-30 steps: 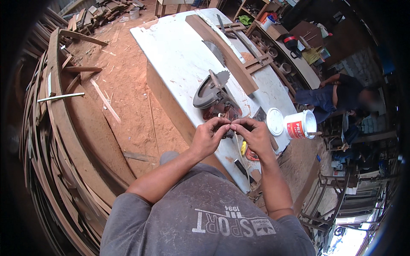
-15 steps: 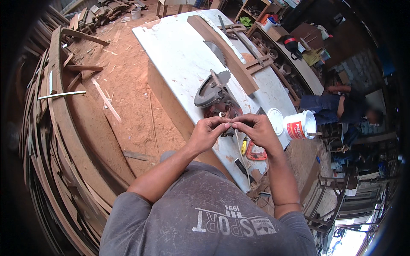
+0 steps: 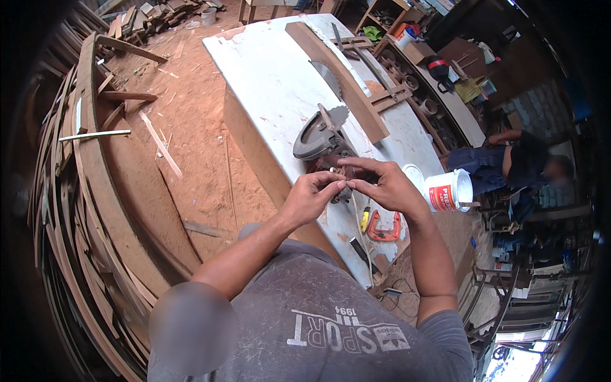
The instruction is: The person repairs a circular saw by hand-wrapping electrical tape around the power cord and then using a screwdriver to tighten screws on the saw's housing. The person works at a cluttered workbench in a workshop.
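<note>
Now: left hand (image 3: 313, 196), right hand (image 3: 393, 186), thumbs close together near circular saw (image 3: 310, 142); right forefinger (image 3: 360, 163) since raised; grip unclear.

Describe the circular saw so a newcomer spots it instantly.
Find the large white-topped table. On it, just beyond the person's left hand, sits the circular saw. Its dark, curved guard sets it apart from the bare grey blade farther up, beside the long brown plank.
</note>
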`<state>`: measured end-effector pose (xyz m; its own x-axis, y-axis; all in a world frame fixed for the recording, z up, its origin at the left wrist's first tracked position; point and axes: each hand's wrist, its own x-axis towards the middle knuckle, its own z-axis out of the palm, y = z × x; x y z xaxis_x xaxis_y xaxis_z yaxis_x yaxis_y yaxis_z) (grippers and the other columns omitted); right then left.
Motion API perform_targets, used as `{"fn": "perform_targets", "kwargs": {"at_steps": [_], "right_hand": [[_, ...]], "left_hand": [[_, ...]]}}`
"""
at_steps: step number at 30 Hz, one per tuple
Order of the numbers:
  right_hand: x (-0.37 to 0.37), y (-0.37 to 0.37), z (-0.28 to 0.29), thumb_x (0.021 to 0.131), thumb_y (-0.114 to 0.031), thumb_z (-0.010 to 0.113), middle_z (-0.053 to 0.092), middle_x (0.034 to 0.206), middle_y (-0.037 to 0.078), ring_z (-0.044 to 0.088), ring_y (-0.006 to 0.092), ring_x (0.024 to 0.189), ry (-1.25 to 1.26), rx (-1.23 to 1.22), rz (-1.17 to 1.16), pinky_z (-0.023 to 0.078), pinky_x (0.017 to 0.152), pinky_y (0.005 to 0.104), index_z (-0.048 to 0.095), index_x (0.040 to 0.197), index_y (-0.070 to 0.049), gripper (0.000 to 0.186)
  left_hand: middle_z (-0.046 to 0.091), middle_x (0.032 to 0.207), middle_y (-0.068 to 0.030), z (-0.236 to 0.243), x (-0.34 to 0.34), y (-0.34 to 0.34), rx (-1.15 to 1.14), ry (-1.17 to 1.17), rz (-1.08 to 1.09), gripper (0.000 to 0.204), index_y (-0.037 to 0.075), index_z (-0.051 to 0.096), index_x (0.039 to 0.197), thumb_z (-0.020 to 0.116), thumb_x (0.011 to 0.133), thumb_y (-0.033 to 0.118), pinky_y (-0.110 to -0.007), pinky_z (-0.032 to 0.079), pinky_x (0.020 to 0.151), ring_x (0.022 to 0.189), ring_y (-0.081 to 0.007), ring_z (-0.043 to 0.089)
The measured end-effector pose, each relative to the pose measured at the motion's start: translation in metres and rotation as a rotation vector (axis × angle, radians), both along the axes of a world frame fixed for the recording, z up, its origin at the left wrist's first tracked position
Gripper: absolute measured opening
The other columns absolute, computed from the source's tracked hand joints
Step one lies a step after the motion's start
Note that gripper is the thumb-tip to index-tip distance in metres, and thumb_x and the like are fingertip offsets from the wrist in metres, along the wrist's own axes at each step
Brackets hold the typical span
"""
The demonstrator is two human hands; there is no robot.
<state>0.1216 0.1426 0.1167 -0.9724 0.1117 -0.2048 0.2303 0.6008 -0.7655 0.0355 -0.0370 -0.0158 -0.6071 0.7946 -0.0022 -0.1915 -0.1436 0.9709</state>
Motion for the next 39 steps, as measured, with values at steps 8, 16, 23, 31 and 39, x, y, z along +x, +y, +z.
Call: {"fn": "perform_targets", "kwargs": {"at_steps": [8, 16, 23, 31, 39], "right_hand": [[-0.003, 0.012, -0.008, 0.100, -0.013, 0.078, 0.082, 0.110, 0.014, 0.077, 0.0184, 0.105, -0.064, -0.081, 0.052, 0.060, 0.094, 0.0359, 0.078, 0.122, -0.001, 0.026], [-0.001, 0.014, -0.011, 0.101, -0.009, 0.078, 0.081, 0.104, 0.010, 0.075, 0.0137, 0.096, -0.020, -0.001, 0.083, 0.061, 0.086, 0.0306, 0.078, 0.117, 0.003, 0.020], [0.002, 0.009, -0.001, 0.099, -0.019, 0.079, 0.082, 0.103, 0.017, 0.080, 0.0262, 0.097, 0.011, 0.077, 0.069, 0.059, 0.089, 0.0380, 0.080, 0.114, -0.001, 0.024], [0.004, 0.008, -0.005, 0.100, -0.014, 0.079, 0.081, 0.098, 0.012, 0.074, 0.0139, 0.091, 0.088, 0.125, 0.083, 0.060, 0.081, 0.0321, 0.079, 0.112, 0.003, 0.021], [0.006, 0.010, -0.007, 0.100, -0.013, 0.078, 0.081, 0.101, 0.013, 0.076, 0.0159, 0.094, 0.024, 0.036, 0.032, 0.061, 0.084, 0.0339, 0.079, 0.113, 0.003, 0.020]], "left_hand": [[0.078, 0.104, -0.0064, 0.001, -0.001, -0.001, 0.055, -0.050, -0.016, 0.031, -0.005, 0.078, 0.121, 0.072, 0.108, 0.022, -0.030, 0.056, 0.088, 0.096, -0.0121, 0.069], [0.077, 0.106, -0.0049, -0.007, -0.007, 0.002, 0.029, -0.156, -0.072, 0.026, -0.003, 0.078, 0.119, 0.077, 0.105, 0.020, -0.029, 0.055, 0.088, 0.098, -0.0109, 0.068], [0.077, 0.105, -0.0037, -0.010, -0.008, 0.006, 0.076, -0.217, -0.083, 0.024, 0.000, 0.078, 0.118, 0.077, 0.105, 0.020, -0.029, 0.053, 0.088, 0.096, -0.0098, 0.067], [0.075, 0.104, -0.0030, -0.003, -0.004, 0.006, 0.062, -0.159, -0.068, 0.024, -0.001, 0.076, 0.121, 0.074, 0.107, 0.018, -0.028, 0.053, 0.085, 0.093, -0.0096, 0.066], [0.076, 0.106, -0.0017, -0.007, -0.002, 0.008, 0.062, -0.155, -0.055, 0.025, -0.001, 0.076, 0.121, 0.074, 0.107, 0.020, -0.025, 0.053, 0.082, 0.094, -0.0059, 0.064]]}}
